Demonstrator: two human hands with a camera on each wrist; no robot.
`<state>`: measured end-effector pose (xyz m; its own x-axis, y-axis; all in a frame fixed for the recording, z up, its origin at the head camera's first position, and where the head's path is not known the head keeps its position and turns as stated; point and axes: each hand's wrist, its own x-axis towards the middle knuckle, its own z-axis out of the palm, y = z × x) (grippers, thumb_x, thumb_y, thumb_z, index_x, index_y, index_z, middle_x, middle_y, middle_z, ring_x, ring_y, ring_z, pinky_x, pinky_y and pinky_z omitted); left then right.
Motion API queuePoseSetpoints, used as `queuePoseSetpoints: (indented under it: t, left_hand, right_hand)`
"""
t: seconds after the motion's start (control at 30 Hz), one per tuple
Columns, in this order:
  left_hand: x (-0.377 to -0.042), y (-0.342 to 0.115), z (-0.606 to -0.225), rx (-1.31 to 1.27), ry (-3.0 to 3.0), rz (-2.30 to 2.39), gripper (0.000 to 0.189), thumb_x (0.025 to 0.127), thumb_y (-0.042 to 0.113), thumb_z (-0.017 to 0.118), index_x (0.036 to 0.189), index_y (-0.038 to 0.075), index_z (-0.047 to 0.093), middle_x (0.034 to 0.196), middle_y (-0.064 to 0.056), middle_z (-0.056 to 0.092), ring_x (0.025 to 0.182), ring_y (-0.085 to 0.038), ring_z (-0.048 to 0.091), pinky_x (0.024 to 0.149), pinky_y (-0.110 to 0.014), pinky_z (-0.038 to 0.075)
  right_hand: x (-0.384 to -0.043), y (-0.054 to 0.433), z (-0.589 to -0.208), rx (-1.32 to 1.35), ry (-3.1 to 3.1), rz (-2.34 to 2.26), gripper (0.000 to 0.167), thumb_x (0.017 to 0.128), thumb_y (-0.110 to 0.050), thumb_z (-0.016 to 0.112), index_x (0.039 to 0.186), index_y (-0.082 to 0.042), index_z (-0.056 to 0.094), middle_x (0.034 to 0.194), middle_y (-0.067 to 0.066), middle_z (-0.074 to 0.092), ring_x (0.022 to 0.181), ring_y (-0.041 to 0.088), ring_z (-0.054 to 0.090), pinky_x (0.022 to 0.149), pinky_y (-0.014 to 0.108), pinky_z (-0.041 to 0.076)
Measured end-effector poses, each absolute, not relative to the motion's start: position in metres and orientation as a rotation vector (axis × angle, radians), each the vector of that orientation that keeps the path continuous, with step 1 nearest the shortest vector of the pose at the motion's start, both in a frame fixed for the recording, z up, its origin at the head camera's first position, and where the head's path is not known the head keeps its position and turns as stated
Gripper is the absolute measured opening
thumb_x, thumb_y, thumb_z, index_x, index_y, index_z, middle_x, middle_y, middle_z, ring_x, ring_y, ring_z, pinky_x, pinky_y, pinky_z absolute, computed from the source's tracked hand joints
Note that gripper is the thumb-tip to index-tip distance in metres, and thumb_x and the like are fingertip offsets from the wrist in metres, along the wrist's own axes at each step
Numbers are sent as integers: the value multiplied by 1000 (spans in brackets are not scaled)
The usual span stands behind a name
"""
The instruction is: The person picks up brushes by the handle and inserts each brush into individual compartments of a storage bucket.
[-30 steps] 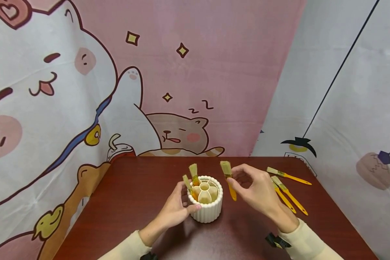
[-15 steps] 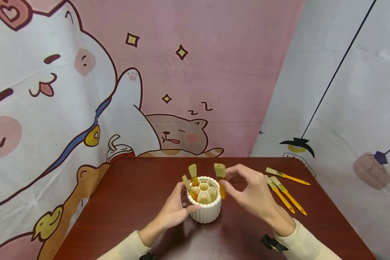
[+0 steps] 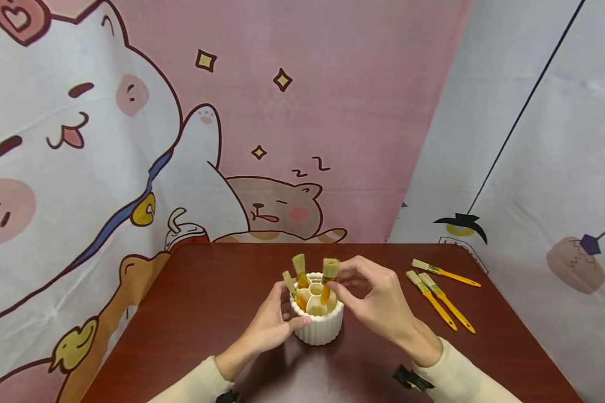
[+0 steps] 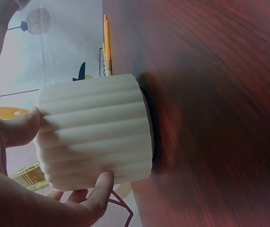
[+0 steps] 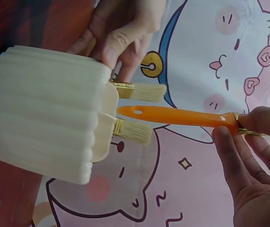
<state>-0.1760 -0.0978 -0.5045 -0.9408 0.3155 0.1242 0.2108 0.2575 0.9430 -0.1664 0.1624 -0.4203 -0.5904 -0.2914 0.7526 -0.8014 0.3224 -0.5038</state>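
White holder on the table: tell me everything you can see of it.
The holder is a round, off-white cup, apparently plastic, with vertically ribbed walls, a beaded rim and inner dividers around a central round tube. It stands upright on the table, two brushes in it, bristles up. The left hand grips its left side; another brush points handle-first at its opening.

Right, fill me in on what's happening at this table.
A person in pale sleeves is handling brushes. The left grip steadies a ribbed white holder, while the right grip pinches a yellow-handled brush, bristles up, with its handle end just over the holder's compartments, not yet lowered in. Two other brushes already stand in the holder. Three more brushes lie on the table, off to the right.
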Motion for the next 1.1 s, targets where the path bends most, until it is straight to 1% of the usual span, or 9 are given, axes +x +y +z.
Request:
queuePoseSetpoints:
  t: [0.2, 0.43, 0.63, 0.87, 0.93, 1.1]
  left_hand:
    - [-176, -97, -503, 518, 2411, 1780, 81, 99, 8, 93, 163, -1, 44, 157, -31, 64, 140, -49, 74, 114, -62, 66]
    - [-177, -97, -503, 522, 2406, 1782, 81, 99, 7, 92, 163, -2, 44, 157, -31, 63, 140, -49, 73, 113, -60, 66]
    - [-176, -98, -504, 520, 2399, 1785, 81, 99, 6, 92, 163, -2, 44, 158, -31, 62, 141, -49, 73, 113, -58, 67]
    - [-175, -97, -504, 521, 2376, 1793, 82, 99, 5, 92, 165, -2, 43, 159, -31, 61, 144, -51, 71, 115, -59, 66]
    - [-175, -96, -504, 522, 2372, 1796, 82, 99, 5, 91, 165, -2, 43, 159, -31, 61, 144, -50, 71, 115, -59, 66]
    - [-176, -97, -502, 526, 2393, 1791, 80, 99, 6, 91, 163, -2, 44, 158, -32, 62, 142, -50, 73, 113, -58, 67]
  right_hand:
    - [-171, 158, -432, 997, -2046, 1274, 37, 90, 12, 93, 114, -11, 79, 106, 3, 85, 93, 16, 86, 84, 24, 72]
    - [-177, 156, -443, 1055, -2053, 1304, 37, 93, 10, 92, 119, -12, 81, 111, 3, 85, 97, 23, 87, 86, 27, 73]
    - [-179, 156, -453, 1083, -2064, 1273, 37, 93, 11, 92, 119, -13, 82, 111, 2, 84, 98, 23, 87, 86, 28, 73]
    - [-182, 157, -463, 1131, -2065, 1238, 34, 92, 11, 92, 117, -10, 82, 111, 3, 83, 96, 24, 87, 85, 28, 73]
    - [-183, 158, -465, 1133, -2073, 1218, 34, 91, 12, 93, 115, -10, 82, 110, 3, 83, 95, 22, 87, 84, 26, 72]
    - [-187, 159, -470, 1145, -2086, 1107, 35, 90, 9, 95, 114, -13, 82, 108, -1, 83, 91, 13, 85, 81, 20, 69]
